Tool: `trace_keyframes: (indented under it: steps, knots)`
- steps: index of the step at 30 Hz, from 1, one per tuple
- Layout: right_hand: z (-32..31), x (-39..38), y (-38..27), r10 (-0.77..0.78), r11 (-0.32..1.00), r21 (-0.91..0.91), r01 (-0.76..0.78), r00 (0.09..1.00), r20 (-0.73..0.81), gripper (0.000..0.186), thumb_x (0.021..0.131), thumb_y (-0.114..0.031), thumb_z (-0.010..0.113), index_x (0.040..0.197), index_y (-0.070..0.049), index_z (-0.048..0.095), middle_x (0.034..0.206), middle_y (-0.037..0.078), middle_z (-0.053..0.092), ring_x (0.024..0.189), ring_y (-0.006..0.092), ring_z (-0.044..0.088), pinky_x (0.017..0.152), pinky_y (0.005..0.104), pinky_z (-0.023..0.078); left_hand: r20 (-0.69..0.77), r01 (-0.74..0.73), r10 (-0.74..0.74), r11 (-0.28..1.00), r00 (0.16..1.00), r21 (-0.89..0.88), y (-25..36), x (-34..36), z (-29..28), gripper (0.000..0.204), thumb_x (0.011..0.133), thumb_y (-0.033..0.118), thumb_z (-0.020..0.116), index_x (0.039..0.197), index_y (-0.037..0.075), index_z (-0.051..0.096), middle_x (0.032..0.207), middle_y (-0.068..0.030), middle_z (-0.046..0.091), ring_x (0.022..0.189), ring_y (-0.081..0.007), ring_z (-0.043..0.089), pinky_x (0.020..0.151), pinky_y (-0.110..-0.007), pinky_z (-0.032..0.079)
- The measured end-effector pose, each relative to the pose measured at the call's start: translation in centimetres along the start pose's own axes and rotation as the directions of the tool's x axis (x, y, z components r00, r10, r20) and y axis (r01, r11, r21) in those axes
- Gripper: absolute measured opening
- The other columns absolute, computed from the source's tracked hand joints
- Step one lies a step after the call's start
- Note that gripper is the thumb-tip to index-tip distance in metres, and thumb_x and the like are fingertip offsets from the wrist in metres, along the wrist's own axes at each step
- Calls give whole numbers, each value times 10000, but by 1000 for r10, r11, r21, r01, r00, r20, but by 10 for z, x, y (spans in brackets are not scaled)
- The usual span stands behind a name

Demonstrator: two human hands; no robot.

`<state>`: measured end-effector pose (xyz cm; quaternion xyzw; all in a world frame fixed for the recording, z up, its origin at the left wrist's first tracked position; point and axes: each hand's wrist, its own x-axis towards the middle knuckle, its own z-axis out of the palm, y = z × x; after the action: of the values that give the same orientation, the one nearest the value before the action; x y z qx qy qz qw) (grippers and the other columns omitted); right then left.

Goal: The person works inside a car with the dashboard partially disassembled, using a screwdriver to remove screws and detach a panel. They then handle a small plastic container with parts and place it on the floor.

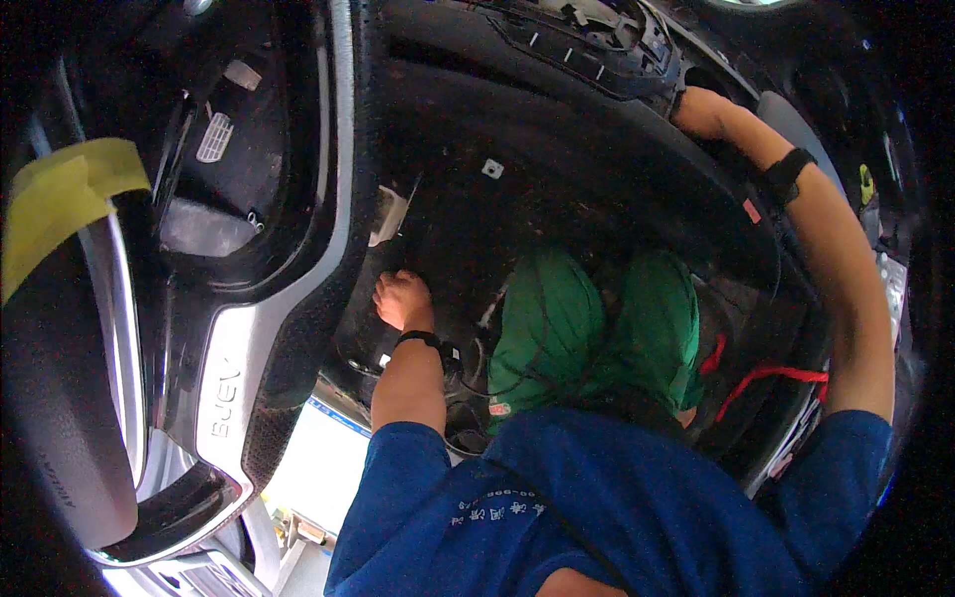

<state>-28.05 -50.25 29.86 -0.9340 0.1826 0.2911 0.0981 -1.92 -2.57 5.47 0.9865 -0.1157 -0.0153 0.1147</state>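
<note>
My left hand (403, 298) is closed with its fingers curled under, low against the dark carpeted interior of a car. Whatever those fingers hold, if anything, is hidden. Close beyond it lies a pale, block-like piece (388, 216). My right arm reaches up and forward, with my right hand (700, 112) at the edge of a black trim panel (597, 124). Its fingers disappear into shadow at that edge, so their grip does not show. Beside this hand is an opened section with exposed parts (627, 35).
To the left stand a silver-edged door sill (227, 378) and a black seat-like part with yellow tape (85, 179). My knees in green trousers (552, 318) fill the middle. Red straps (771, 374) and dark cables (517, 383) lie around them. A small square metal piece (492, 169) shows ahead.
</note>
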Motion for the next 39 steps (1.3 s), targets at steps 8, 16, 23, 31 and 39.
trace_keyframes:
  steps: [8, 16, 23, 31, 39]
  knots:
    - [-4, 6, 0, 116, 977, -190, -100, 991, 73, 276, 882, -242, 570, 966, -64, 765, 1079, 198, 728, 1003, 399, 687, 865, 479, 538, 93, 118, -114, 992, 989, -42, -11, 5, 10, 401, 907, 333, 572, 1101, 4, 692, 1138, -192, 700, 1087, -412, 635, 967, -508, 499]
    - [14, 35, 12, 295, 950, 35, -311, 927, 233, 336, 819, -279, 592, 950, -23, 766, 946, 154, 739, 847, 307, 694, 752, 474, 540, 181, 385, -387, 922, 904, 47, -134, 157, 67, 849, 825, 703, 661, 1154, -78, 623, 1045, -227, 730, 926, -376, 747, 796, -500, 608]
    - [-15, 19, -13, 338, 893, 122, -433, 825, 454, 418, 892, -315, 554, 1229, -113, 695, 1200, 102, 708, 1059, 287, 667, 916, 496, 502, 371, 537, -482, 842, 794, -57, -106, 245, 63, 577, 862, 518, 711, 1051, -21, 635, 890, -158, 687, 764, -311, 676, 672, -436, 576]
    - [-35, 9, -29, 442, 828, 133, -545, 779, 445, 460, 899, -344, 596, 1321, -172, 661, 1321, 84, 664, 1206, 362, 629, 1003, 588, 440, 817, 719, -202, 615, 540, -323, -140, 245, 75, 308, 905, 356, 700, 969, 60, 646, 812, -99, 659, 786, -264, 632, 731, -431, 524]
    - [-28, 13, -30, 420, 865, 73, -497, 796, 435, 494, 945, -408, 582, 1395, -205, 613, 1379, 71, 637, 1288, 363, 570, 1085, 619, 342, 792, 745, -311, -282, 525, -604, -100, 185, -43, 302, 970, 255, 462, 699, 123, 487, 625, -31, 482, 517, -180, 467, 550, -324, 533]
